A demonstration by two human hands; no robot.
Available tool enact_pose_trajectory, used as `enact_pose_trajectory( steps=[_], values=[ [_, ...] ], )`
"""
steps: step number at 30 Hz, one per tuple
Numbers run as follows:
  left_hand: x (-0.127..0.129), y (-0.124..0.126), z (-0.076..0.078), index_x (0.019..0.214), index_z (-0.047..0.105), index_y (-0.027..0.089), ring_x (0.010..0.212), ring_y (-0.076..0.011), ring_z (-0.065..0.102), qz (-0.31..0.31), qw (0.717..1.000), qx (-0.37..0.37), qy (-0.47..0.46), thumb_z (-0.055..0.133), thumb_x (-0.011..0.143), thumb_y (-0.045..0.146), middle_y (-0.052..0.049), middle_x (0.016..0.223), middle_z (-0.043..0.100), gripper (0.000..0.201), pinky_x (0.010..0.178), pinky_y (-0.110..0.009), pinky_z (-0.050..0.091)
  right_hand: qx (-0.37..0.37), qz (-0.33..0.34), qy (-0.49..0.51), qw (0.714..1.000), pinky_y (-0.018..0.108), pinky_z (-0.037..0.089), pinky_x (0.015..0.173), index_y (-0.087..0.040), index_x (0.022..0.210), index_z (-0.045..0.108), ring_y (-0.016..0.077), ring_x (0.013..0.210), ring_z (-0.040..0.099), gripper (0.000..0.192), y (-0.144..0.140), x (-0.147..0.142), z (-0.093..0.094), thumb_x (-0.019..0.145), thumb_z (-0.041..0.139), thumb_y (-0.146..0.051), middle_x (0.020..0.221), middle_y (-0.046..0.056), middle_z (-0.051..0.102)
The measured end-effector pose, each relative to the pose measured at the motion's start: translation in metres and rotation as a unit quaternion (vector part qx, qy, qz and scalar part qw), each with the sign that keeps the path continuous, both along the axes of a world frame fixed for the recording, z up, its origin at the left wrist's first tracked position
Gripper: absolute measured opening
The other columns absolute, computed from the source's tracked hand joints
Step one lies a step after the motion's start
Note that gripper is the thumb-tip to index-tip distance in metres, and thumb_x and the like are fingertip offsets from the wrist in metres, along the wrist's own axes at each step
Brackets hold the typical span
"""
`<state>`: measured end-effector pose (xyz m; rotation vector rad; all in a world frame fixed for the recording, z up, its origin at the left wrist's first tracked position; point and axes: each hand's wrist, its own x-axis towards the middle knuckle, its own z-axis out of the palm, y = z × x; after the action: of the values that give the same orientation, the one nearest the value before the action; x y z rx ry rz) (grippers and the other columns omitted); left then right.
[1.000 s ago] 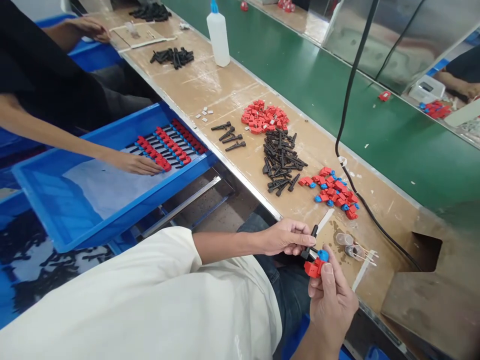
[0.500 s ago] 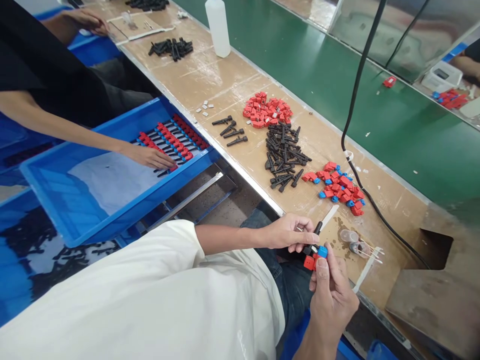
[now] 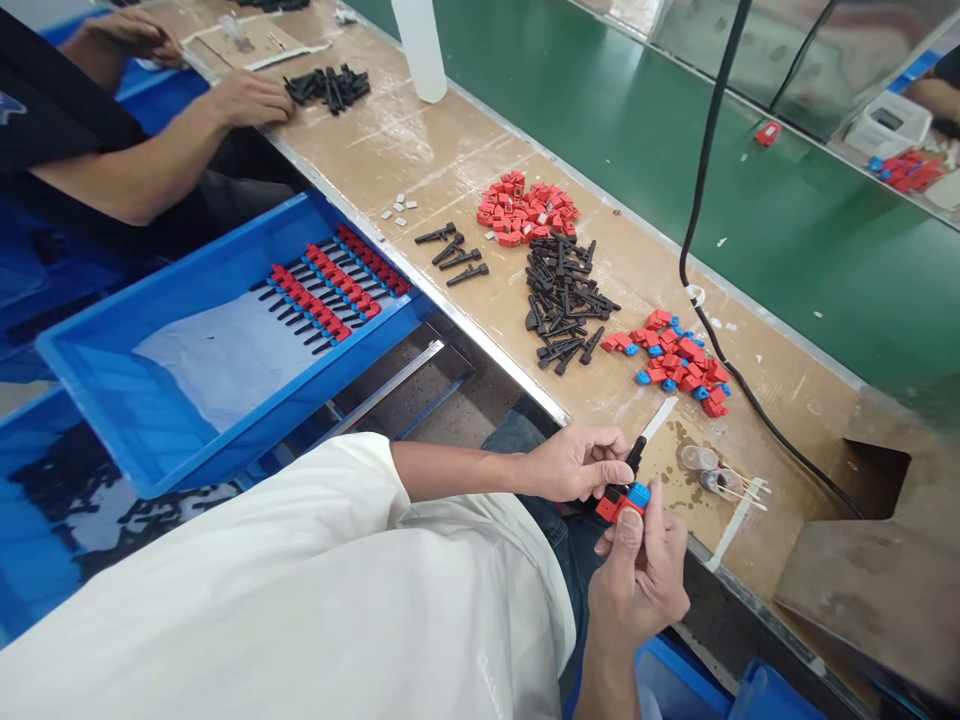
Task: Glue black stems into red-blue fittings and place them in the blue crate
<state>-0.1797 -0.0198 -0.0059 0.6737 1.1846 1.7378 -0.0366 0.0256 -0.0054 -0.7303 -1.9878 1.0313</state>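
Observation:
My left hand (image 3: 574,462) pinches a small black plastic pin (image 3: 636,455) at the table's near edge. My right hand (image 3: 641,575), just below it, grips a red block with a blue cap (image 3: 622,499). The pin's lower end meets the red and blue piece between my fingertips. On the bench ahead lie a pile of black pins (image 3: 564,310), a heap of red blocks (image 3: 525,215) and a heap of red and blue blocks (image 3: 679,360).
A blue tray (image 3: 150,420) at the left holds rows of finished red and black parts (image 3: 330,290). A co-worker's hand (image 3: 247,98) rests by more black pins (image 3: 330,85). A black cable (image 3: 701,200) crosses the bench. Small cups with sticks (image 3: 716,480) stand near my hands.
The co-worker's hand has left the blue tray and gone to the bench farther back. My hands have pushed the pin and the red and blue piece closer together.

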Motion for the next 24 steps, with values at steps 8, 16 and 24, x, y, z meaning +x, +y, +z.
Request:
enact_pose_trajectory(
  steps=[8, 16, 24],
  values=[
    [0.002, 0.0, -0.009, 0.074, 0.048, 0.017, 0.045, -0.0051, 0.05, 0.008, 1.0, -0.022, 0.01, 0.069, 0.071, 0.073, 0.006, 0.061, 0.051, 0.06, 0.045, -0.019, 0.039, -0.015, -0.026, 0.012, 0.999, 0.025, 0.048, 0.049, -0.022, 0.134, 0.062, 0.007, 0.052, 0.054, 0.039, -0.004, -0.004, -0.013, 0.096, 0.06, -0.025, 0.082, 0.001, 0.056],
    [0.003, -0.001, -0.006, 0.073, 0.047, 0.018, 0.044, -0.0061, 0.049, -0.018, 0.999, -0.029, -0.012, 0.069, 0.07, 0.074, 0.007, 0.055, 0.05, 0.06, 0.045, -0.019, 0.038, 0.048, -0.002, 0.02, 0.999, 0.03, 0.053, 0.052, -0.023, 0.134, 0.062, 0.0113, 0.056, 0.056, 0.041, 0.009, 0.002, -0.021, 0.094, 0.063, -0.022, 0.075, 0.001, 0.058],
    [0.01, -0.002, -0.008, 0.075, 0.047, 0.018, 0.046, -0.0053, 0.048, 0.015, 1.0, -0.004, 0.021, 0.065, 0.074, 0.076, 0.006, 0.06, 0.048, 0.06, 0.046, -0.019, 0.038, 0.066, 0.008, 0.045, 0.997, 0.027, 0.05, 0.05, -0.026, 0.137, 0.06, 0.0089, 0.054, 0.055, 0.045, 0.007, 0.0, -0.02, 0.093, 0.061, -0.014, 0.08, 0.001, 0.058]
  ],
)
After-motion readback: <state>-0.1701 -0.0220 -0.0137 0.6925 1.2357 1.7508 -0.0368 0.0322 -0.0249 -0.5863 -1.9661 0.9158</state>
